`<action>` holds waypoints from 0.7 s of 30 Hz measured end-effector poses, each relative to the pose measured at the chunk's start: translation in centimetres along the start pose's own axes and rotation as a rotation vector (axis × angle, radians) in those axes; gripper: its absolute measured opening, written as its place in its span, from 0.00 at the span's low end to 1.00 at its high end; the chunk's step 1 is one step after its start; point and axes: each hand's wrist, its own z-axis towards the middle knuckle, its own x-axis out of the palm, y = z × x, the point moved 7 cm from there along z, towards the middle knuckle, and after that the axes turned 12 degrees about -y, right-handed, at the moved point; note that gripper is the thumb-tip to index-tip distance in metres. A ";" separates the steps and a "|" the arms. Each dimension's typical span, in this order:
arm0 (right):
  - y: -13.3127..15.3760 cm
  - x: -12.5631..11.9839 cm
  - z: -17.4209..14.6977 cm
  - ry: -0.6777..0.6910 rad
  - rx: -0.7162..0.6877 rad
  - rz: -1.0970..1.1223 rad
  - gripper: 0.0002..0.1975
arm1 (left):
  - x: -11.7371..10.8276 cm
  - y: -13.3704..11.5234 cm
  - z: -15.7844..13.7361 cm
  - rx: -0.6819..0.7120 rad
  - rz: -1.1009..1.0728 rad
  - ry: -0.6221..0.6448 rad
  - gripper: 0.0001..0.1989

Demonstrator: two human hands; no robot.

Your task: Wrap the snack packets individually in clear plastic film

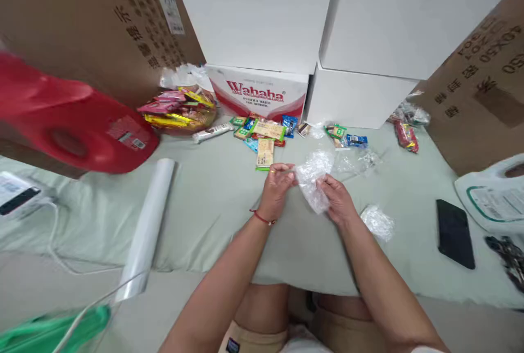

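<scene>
Crinkled clear plastic wrap [313, 178] is stretched between my two hands above the middle of the table. Its left edge is pinched in the fingertips of my left hand [279, 189], which has a red string bracelet at the wrist. My right hand [336, 196] grips the right side of the wrap, thumb on top. Just beyond my left hand lies a cream-coloured snack packet [265, 153], near a pile of small colourful packets [268, 129]. More loose clear plastic [358, 162] spreads out behind my right hand, and a crumpled clear bundle [377, 223] rests beside my right forearm.
White boxes [262, 15] and a Wahaha carton [257, 91] line the back. Brown cardboard [102, 20] flanks the left. A red jug [82, 118], a white film roll [149, 227], a bag of snacks [184, 107], a black phone [455, 233] and a white jug [495, 195] surround the workspace.
</scene>
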 end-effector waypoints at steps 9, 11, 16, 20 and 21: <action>-0.5 0.6 -0.4 -0.078 -0.173 -0.050 0.18 | 2.7 0.3 -2.4 0.118 0.362 0.337 0.21; -0.4 0.8 -0.4 -0.026 -0.131 -0.014 0.17 | 2.4 0.2 -2.1 0.090 0.326 0.297 0.21; 0.6 0.0 0.1 -0.048 -0.122 0.053 0.17 | 0.7 -0.4 -0.7 0.059 0.197 0.108 0.21; 0.1 0.8 -0.5 0.021 -0.187 -0.073 0.18 | 1.4 -0.1 -1.1 0.001 0.191 0.185 0.20; -0.1 1.2 -0.7 0.049 -0.221 -0.137 0.19 | 1.5 0.0 -1.3 -0.015 0.194 0.202 0.20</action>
